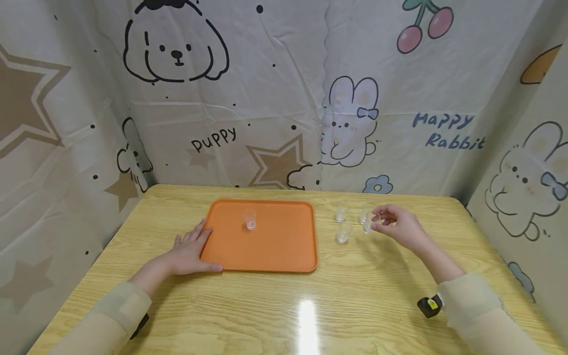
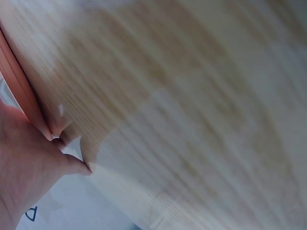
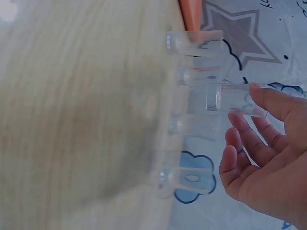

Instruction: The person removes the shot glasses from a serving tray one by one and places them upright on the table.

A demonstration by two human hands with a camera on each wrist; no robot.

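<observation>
My right hand [image 1: 399, 227] pinches a small clear cup [image 3: 235, 98] near its rim between thumb and fingers. In the right wrist view, the cup's base hangs off the tabletop. Several more clear cups stand around it, among them a front cup [image 1: 343, 233], a back cup [image 1: 341, 213] and one just beyond the held cup [image 1: 364, 214]. On the left, an orange tray [image 1: 275, 246] lies flat with a single clear cup [image 1: 250, 220] upright on it. My left hand [image 1: 188, 254] rests at the tray's left edge, fingers spread along the side and thumb at the near corner.
The wooden table [image 1: 266, 310] meets a patterned cloth backdrop [image 1: 266, 123] behind the tray and cups, with more cloth at both sides. A bright light reflection shows on the table's near middle. A small black device [image 1: 429, 306] sits at the right wrist.
</observation>
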